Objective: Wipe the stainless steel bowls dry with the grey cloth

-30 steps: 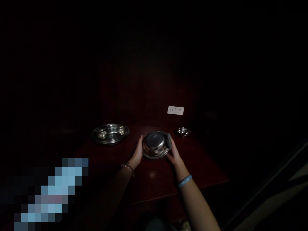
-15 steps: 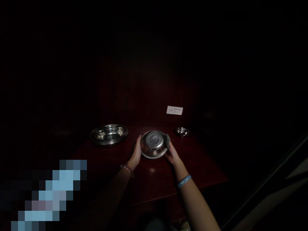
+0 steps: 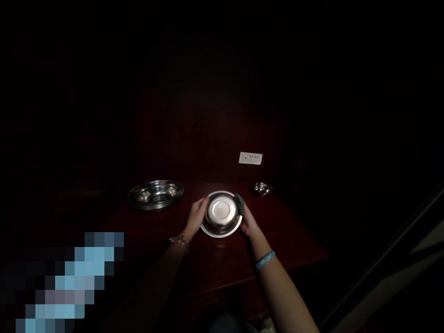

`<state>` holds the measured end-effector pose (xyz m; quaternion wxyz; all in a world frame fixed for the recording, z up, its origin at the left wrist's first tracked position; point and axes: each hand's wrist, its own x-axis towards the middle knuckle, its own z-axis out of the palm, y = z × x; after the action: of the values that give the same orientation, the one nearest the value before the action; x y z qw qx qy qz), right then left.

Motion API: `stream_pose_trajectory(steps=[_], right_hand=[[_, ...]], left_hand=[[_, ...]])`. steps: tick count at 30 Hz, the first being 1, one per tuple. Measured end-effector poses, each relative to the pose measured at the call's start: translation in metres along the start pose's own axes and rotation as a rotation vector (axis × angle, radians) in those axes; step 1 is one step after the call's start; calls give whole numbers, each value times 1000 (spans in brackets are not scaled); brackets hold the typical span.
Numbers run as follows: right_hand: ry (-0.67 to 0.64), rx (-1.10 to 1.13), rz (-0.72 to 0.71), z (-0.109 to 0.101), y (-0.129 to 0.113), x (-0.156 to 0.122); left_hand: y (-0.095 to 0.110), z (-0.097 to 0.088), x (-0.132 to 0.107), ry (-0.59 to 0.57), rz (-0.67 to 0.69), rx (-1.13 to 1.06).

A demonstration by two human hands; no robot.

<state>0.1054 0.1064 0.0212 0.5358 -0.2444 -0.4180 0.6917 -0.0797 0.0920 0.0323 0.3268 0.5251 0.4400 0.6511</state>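
An upturned steel bowl (image 3: 221, 213) is held between my two hands over a dark red table (image 3: 222, 263), its flat base facing me and catching the light. My left hand (image 3: 196, 217) grips its left rim, fingers curled over the edge. At the right rim, my right hand (image 3: 247, 222) presses a dark grey cloth (image 3: 239, 203) against the bowl. A beaded bracelet is on my left wrist and a blue band on my right.
A stack of wide steel bowls (image 3: 155, 194) lies at the left of the table. A small steel dish (image 3: 262, 188) sits at the back right. A white switch plate (image 3: 250, 158) is on the dark wall behind. The room is very dark.
The bowl has tipped so its base faces me more squarely and now reflects brightly. My left fingers have come further over its rim, and the cloth has shifted up along the right rim.
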Motion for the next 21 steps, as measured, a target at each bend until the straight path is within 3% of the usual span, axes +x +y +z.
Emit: stream_pose_trajectory(steps=[3,8,15,21], right_hand=[[-10,28,32,-1,0,1],[5,110,65,-2,-2,5],[59,246,46,-7,-2,8],[194,285,-166,-16,-3,8]], left_hand=[[-4,-1,3,-47,14,-17],[-20,7,5,-27,-13,-71],[-20,11,5,116,-158,-167],[-9,7,-1,-77,-392,-240]])
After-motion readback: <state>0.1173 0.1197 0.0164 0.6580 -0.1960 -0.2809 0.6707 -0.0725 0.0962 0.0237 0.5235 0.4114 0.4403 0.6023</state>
